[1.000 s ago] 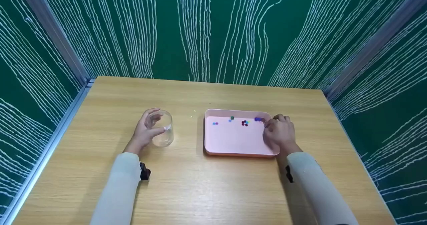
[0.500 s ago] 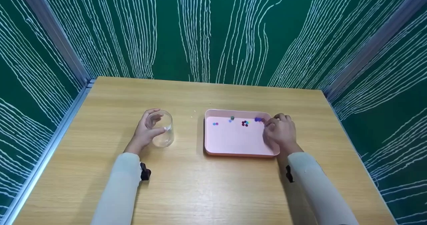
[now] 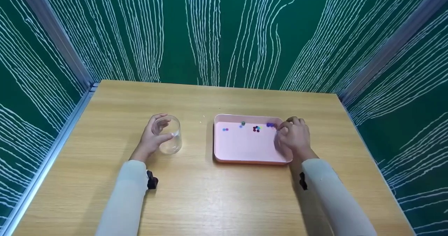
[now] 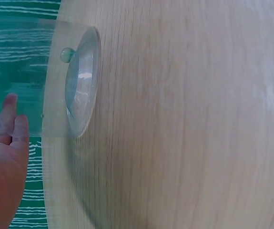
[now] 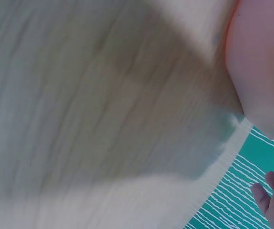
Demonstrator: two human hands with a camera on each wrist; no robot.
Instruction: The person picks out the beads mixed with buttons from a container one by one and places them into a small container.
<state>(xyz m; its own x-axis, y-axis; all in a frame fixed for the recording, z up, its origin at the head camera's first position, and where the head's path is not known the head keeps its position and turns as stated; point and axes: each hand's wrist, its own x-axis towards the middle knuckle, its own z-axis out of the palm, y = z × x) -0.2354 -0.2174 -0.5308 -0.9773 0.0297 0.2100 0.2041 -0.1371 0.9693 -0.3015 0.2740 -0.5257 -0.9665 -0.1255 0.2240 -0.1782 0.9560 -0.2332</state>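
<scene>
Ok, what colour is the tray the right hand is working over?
Pale pink: the tray shows best in the head view, under the right hand.

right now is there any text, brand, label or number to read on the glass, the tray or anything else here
None: no view shows any readable text.
The clear glass held by the left hand is unmarked.
The pink tray by the right hand is plain.
The green walls bear only white wavy lines.

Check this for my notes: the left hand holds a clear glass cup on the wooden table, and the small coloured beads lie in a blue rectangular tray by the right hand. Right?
Not quite. The rectangular tray is pink, not blue, as the head view shows. The rest stands: the left hand holds the clear glass cup on the wooden table, and the small coloured beads lie in the tray by the right hand.
</scene>
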